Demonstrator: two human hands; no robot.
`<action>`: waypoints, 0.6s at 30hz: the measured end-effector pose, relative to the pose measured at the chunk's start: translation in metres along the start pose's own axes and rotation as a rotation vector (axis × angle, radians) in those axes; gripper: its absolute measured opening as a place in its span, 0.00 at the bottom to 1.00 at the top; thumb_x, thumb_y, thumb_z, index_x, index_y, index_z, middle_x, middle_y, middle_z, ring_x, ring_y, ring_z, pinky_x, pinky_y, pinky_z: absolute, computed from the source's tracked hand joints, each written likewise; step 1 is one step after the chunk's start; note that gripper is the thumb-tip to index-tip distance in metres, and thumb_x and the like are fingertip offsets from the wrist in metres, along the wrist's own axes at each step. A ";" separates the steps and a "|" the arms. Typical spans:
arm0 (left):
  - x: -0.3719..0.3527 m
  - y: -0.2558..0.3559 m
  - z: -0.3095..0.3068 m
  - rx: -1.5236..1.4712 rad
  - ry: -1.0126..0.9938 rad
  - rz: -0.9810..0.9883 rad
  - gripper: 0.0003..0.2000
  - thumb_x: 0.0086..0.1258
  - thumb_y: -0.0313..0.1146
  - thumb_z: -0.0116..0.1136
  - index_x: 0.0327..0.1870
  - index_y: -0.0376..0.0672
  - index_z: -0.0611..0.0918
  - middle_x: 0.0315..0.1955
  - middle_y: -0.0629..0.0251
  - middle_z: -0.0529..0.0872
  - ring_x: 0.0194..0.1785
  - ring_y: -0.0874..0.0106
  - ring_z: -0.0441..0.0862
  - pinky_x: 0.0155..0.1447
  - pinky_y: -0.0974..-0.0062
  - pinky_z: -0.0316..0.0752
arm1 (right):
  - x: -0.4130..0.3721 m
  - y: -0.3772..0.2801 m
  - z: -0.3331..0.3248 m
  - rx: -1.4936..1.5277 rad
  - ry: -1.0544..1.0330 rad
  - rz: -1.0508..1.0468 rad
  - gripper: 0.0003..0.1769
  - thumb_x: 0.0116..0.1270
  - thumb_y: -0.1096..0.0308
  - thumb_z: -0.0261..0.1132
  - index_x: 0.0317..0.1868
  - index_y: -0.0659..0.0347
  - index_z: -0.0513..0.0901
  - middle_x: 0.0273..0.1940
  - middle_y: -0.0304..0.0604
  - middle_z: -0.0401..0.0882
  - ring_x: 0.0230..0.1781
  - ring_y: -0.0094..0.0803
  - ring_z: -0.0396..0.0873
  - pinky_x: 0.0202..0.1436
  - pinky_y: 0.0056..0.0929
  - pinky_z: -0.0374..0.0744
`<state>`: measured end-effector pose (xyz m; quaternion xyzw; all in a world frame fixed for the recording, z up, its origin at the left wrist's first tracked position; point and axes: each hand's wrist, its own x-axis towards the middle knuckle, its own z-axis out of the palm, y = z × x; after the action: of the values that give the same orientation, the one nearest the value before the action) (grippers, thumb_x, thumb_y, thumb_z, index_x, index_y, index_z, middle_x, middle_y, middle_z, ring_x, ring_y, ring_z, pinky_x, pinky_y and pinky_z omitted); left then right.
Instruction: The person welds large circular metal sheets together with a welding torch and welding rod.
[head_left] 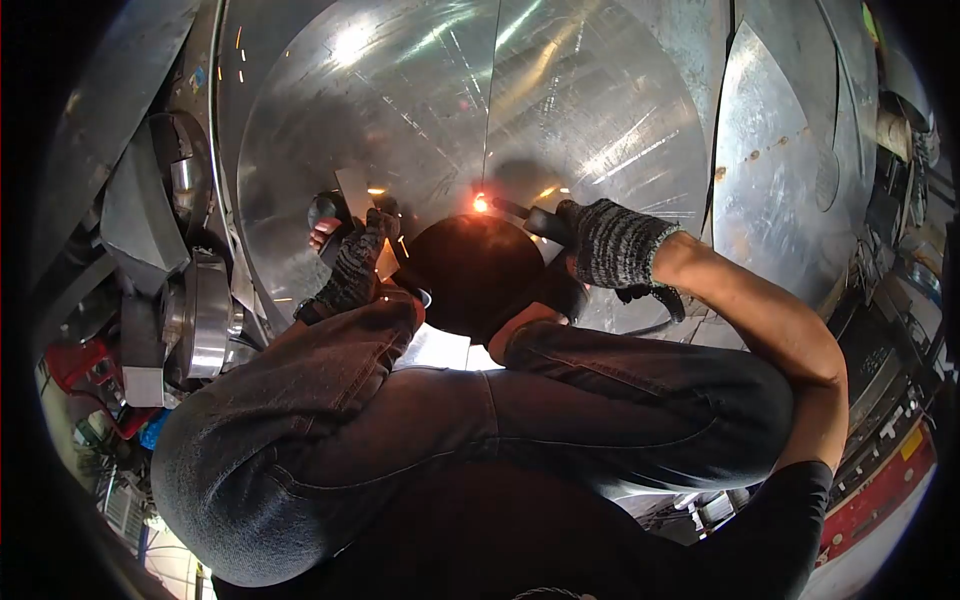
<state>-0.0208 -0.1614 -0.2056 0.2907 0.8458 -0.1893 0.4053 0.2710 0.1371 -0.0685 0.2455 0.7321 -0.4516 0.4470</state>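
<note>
Sparks (481, 203) flare at torch (522, 216) in right hand (612, 245); left hand (355, 268) grips metal strip (353, 188).

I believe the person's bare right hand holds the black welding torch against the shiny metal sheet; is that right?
Not quite: the head view shows the right hand gloved in grey knit, holding the black welding torch against the shiny metal sheet.
</note>
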 end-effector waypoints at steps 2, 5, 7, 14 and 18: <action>0.000 -0.008 0.007 -0.024 0.009 0.020 0.19 0.85 0.31 0.50 0.70 0.32 0.79 0.55 0.50 0.87 0.50 0.55 0.87 0.57 0.57 0.80 | -0.002 -0.004 -0.003 0.015 -0.007 0.016 0.29 0.68 0.60 0.68 0.64 0.71 0.75 0.37 0.68 0.88 0.42 0.61 0.90 0.47 0.54 0.87; 0.000 -0.016 0.013 -0.057 0.021 0.049 0.19 0.85 0.31 0.50 0.70 0.32 0.79 0.56 0.49 0.87 0.51 0.55 0.87 0.57 0.57 0.80 | -0.008 -0.012 -0.009 0.034 -0.028 0.033 0.28 0.68 0.62 0.67 0.63 0.70 0.75 0.36 0.68 0.88 0.41 0.61 0.91 0.46 0.54 0.88; 0.001 -0.022 0.016 -0.076 0.030 0.070 0.19 0.85 0.31 0.50 0.71 0.32 0.78 0.56 0.49 0.87 0.51 0.55 0.87 0.58 0.57 0.80 | -0.011 -0.016 -0.012 0.039 -0.042 0.034 0.27 0.68 0.63 0.66 0.63 0.70 0.75 0.35 0.67 0.88 0.41 0.60 0.91 0.45 0.54 0.88; 0.006 -0.031 0.023 -0.144 0.073 0.159 0.20 0.85 0.31 0.50 0.71 0.31 0.77 0.58 0.48 0.86 0.52 0.55 0.87 0.59 0.57 0.80 | 0.000 -0.001 0.003 -0.128 0.048 -0.093 0.28 0.67 0.63 0.66 0.62 0.75 0.78 0.39 0.70 0.88 0.44 0.61 0.90 0.51 0.53 0.87; 0.009 -0.036 0.025 -0.184 0.093 0.208 0.20 0.86 0.31 0.50 0.72 0.31 0.77 0.59 0.48 0.86 0.53 0.55 0.87 0.60 0.57 0.80 | -0.003 -0.005 -0.003 -0.049 -0.012 -0.035 0.28 0.67 0.64 0.65 0.62 0.75 0.77 0.38 0.69 0.88 0.44 0.60 0.90 0.51 0.53 0.87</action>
<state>-0.0337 -0.1994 -0.2249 0.3469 0.8427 -0.0544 0.4082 0.2673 0.1369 -0.0627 0.2188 0.7444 -0.4427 0.4494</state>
